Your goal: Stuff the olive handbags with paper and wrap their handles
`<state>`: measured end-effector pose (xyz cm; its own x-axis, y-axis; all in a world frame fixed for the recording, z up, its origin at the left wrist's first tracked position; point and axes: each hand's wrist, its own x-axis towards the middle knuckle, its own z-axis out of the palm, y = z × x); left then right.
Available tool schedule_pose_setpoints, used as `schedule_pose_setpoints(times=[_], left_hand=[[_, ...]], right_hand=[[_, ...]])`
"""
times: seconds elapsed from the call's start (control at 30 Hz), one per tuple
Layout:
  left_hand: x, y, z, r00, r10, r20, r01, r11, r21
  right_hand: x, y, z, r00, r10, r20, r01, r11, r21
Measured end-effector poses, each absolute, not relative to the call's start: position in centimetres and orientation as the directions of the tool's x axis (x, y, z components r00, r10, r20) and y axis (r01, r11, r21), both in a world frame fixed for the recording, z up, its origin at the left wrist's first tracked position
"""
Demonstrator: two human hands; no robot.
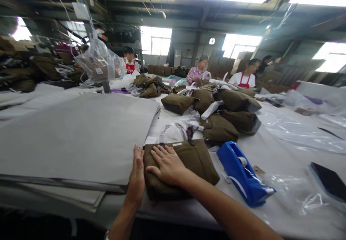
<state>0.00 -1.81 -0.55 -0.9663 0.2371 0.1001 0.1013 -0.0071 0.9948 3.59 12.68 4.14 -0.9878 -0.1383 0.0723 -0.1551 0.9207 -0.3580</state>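
An olive-brown handbag lies on the white table right in front of me, its wrapped handles pointing away. My right hand rests flat on the bag's upper face, fingers spread. Against the bag's left end stands my left hand, fingers straight and palm turned toward the bag. Neither hand grips anything. A small pale label shows near the bag's top edge, and a dark tassel hangs by the handle.
A blue tape dispenser stands right of the bag, with clear plastic and a phone beyond. Large grey sheets are stacked at left. More olive bags are piled behind. Several people work across the table.
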Motion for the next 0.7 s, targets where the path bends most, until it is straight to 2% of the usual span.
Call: schedule_pose_setpoints(times=[0.1,0.17,0.23,0.37,0.4,0.47,0.5,0.57,0.63,0.7], left_hand=[[-0.3,-2.0,-0.7,-0.946,0.302,0.121,0.153,0.084,0.985],[-0.6,-2.2,-0.8,-0.915,0.370,0.162,0.244,0.185,0.952],[-0.9,-2.3,-0.9,-0.879,0.440,0.183,0.325,0.273,0.905],[-1.6,-2.5,-0.6,-0.839,0.520,0.159,0.400,0.392,0.828],[-1.7,-2.5,-0.3,-0.832,0.534,0.152,0.414,0.413,0.811],[-1.9,-2.2,0.3,-0.817,0.558,0.148,0.447,0.448,0.774],[-2.0,-2.0,0.6,-0.813,0.563,0.149,0.459,0.462,0.759],[-2.1,-1.6,0.9,-0.818,0.557,0.143,0.458,0.480,0.749],[-2.1,-1.7,0.7,-0.849,0.512,0.132,0.410,0.479,0.776],[-2.0,-2.1,0.0,-0.884,0.450,0.124,0.343,0.447,0.826]], right_hand=[[3.2,12.9,3.0,-0.986,-0.161,0.037,-0.162,0.906,-0.391],[2.9,14.3,4.9,-0.977,-0.210,0.025,-0.201,0.885,-0.420],[2.9,16.4,7.4,-0.974,-0.210,0.087,-0.227,0.875,-0.428],[4.4,20.3,8.9,-0.946,-0.008,0.324,-0.130,0.926,-0.355],[4.8,20.8,8.1,-0.948,0.038,0.317,-0.075,0.938,-0.338],[5.6,21.1,5.9,-0.980,0.077,0.182,0.013,0.943,-0.332],[5.9,21.0,4.8,-0.992,0.066,0.106,0.027,0.942,-0.335],[6.1,21.0,3.4,-0.998,0.050,0.045,0.032,0.937,-0.347],[6.4,21.5,3.5,-0.994,0.060,0.091,0.023,0.933,-0.359],[7.4,22.8,4.4,-0.968,0.149,0.204,0.055,0.913,-0.405]])
